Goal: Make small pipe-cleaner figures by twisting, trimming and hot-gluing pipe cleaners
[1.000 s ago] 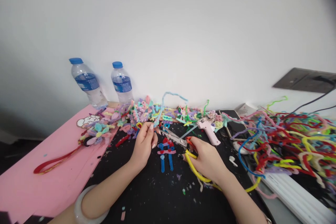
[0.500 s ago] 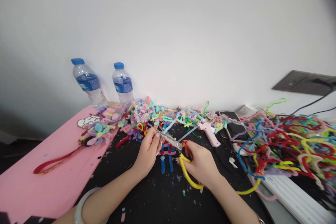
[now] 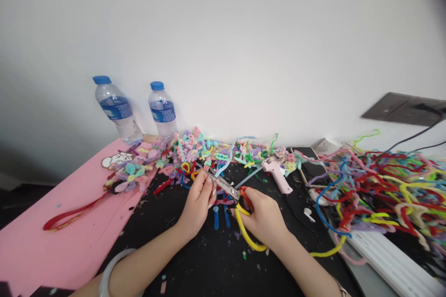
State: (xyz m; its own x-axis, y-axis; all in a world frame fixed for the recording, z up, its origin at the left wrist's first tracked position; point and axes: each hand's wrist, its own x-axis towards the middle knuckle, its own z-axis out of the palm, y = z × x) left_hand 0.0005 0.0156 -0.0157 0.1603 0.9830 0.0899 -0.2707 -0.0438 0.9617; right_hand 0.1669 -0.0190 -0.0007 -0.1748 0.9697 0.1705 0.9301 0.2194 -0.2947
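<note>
My left hand (image 3: 199, 200) is closed in a pinch around the lower end of a light blue pipe cleaner (image 3: 228, 160), whose blurred upper part rises toward the wall. My right hand (image 3: 263, 216) grips a pair of scissors (image 3: 228, 189) by the handles, where an orange-red part and a yellow loop show. The metal blades point left and reach my left fingertips, beside the pipe cleaner. My fingers hide the exact spot where blades and pipe cleaner meet. Just below the blades, blue pipe cleaner pieces (image 3: 216, 218) lie on the black tabletop (image 3: 209, 264).
Behind my hands are many small fuzzy flower pieces (image 3: 190, 148) and a pink glue gun (image 3: 278, 176). To the right lie a phone (image 3: 304, 153), a white earbud (image 3: 308, 215) and a tangled pipe cleaner heap (image 3: 393, 190). Two water bottles (image 3: 162, 109) stand left, near pink board (image 3: 69, 222).
The light blue pipe cleaner's upper part has swung up and left, losing its bent peak to the right. The scissors and my right hand have shifted slightly left; my left hand has barely moved.
</note>
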